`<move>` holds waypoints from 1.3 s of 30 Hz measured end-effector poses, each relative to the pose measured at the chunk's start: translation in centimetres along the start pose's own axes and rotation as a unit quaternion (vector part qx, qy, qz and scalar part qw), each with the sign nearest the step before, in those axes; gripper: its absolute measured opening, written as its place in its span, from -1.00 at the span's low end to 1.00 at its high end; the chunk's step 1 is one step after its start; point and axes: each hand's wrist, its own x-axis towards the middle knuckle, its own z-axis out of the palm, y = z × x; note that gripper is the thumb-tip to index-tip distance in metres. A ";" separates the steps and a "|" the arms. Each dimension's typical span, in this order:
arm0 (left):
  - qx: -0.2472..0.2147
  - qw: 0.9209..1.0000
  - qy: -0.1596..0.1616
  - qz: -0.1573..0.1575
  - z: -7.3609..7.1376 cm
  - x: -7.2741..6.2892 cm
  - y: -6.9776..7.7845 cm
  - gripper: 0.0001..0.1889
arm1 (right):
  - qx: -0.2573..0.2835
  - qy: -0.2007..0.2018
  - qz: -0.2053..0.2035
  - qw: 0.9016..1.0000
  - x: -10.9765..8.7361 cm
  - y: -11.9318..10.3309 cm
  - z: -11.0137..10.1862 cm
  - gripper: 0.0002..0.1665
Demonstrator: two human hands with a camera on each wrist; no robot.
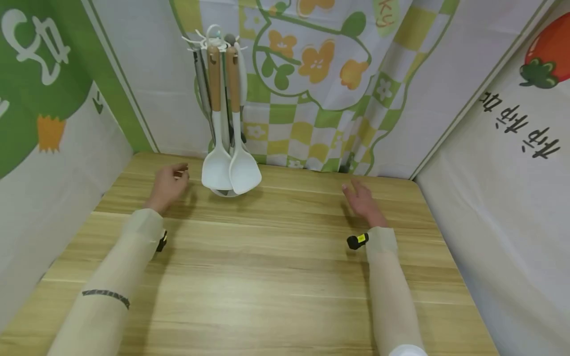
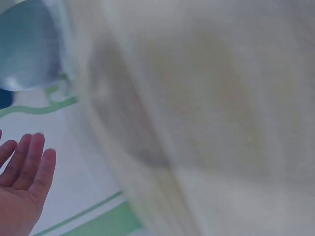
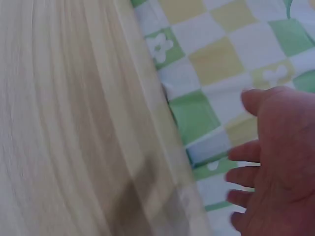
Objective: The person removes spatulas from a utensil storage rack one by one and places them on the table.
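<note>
Several kitchen utensils hang from a white hook rack [image 1: 215, 43] at the back left of the table. Two in front are a white spatula [image 1: 216, 168] and another white turner [image 1: 245, 173], each with a wooden handle. My left hand [image 1: 168, 185] is just left of them, holding nothing, its fingers loosely bent. In the left wrist view its fingers spread below a blurred bluish rounded thing [image 2: 29, 44]. Over the table's back right part is my right hand [image 1: 361, 200], also holding nothing. The right wrist view has this hand [image 3: 283, 162] with fingers apart beside the table edge.
The wooden table [image 1: 262, 277] reaches back to a checked, flowered curtain [image 1: 307, 123]. Printed cloth walls stand on both sides, with a left wall [image 1: 53, 198] and a right wall [image 1: 503, 193]. A small black camera [image 1: 357, 241] sits at the right wrist.
</note>
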 end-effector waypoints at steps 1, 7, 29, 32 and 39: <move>-0.010 1.000 0.000 -0.001 -0.2 0.1 0.5 -0.49 | 0.006 -0.008 -0.006 1.000 0.0 -0.2 0.0 -0.16; -0.045 0.998 0.033 0.024 -1.7 2.2 4.0 -0.52 | 0.057 -0.062 -0.047 0.995 -0.1 -3.0 -0.3 -0.29; -0.218 0.957 0.176 0.074 -9.5 8.6 15.3 -0.71 | 0.204 -0.041 -0.200 0.957 4.4 -18.0 0.6 -0.45; -0.200 0.956 0.197 0.087 -9.9 9.0 16.9 -0.67 | 0.244 -0.016 -0.207 0.947 5.0 -19.6 0.7 -0.45; -0.062 0.952 0.245 0.171 -10.1 9.4 19.8 -0.67 | 0.284 0.039 -0.223 0.932 6.4 -23.6 0.7 -0.44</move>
